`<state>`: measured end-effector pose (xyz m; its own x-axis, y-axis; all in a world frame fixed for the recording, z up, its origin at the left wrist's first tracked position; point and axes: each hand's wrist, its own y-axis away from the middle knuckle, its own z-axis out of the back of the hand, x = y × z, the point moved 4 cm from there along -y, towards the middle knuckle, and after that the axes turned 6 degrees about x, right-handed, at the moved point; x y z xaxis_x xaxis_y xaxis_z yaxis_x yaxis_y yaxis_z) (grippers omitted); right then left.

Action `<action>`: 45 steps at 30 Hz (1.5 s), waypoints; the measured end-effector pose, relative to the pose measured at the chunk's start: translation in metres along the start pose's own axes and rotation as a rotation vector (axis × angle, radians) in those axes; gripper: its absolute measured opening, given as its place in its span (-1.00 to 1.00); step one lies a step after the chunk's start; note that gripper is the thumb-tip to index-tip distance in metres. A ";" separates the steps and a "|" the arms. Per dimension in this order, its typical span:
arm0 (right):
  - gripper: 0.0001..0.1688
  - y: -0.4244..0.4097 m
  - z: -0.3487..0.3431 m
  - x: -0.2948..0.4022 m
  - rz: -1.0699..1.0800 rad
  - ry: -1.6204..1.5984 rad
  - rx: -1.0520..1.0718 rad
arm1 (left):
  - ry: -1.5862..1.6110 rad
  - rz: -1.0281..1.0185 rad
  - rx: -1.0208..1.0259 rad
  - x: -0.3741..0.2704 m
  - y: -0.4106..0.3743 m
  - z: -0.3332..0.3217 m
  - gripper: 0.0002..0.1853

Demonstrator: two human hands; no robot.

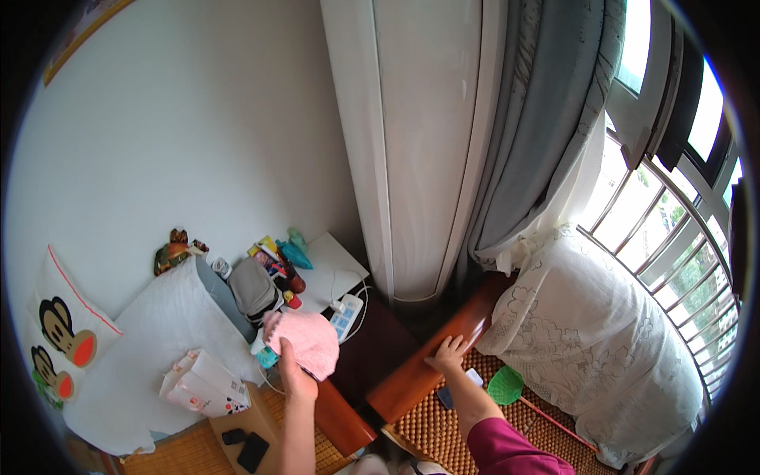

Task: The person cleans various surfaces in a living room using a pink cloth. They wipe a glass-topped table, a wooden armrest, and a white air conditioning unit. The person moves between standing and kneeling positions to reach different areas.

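My left hand [295,374] grips a pink cloth [307,343], held up in front of a cluttered white side table [325,261]. The cloth hides part of the table's near edge. With fingers spread, my right hand [448,356] rests on the polished reddish wooden armrest [409,387] of a seat covered with a beaded mat [430,415]. A white power strip [346,317] with a plugged-in charger lies just beyond the cloth. Behind the cloth sits a grey zipped bag [254,288].
A green fly swatter [506,386] lies on the beaded mat. At left, a paper bag [205,389] and two black devices [252,451] sit near a cardboard surface [261,409]. A lace cover [588,344] drapes the right side below a railed window. A tall white cabinet [430,148] stands behind.
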<state>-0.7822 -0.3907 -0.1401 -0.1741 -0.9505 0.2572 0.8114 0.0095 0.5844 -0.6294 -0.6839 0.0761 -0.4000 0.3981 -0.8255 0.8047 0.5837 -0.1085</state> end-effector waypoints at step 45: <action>0.44 0.000 0.010 0.020 -0.066 0.153 0.014 | -1.627 -1.132 0.395 0.068 -0.234 -0.273 -0.53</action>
<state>-0.7910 -0.4067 -0.1271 -0.1393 -0.9854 0.0983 0.7932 -0.0516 0.6067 -0.9641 -0.6004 0.1966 -0.1862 -0.9794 0.0786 0.6477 -0.1826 -0.7397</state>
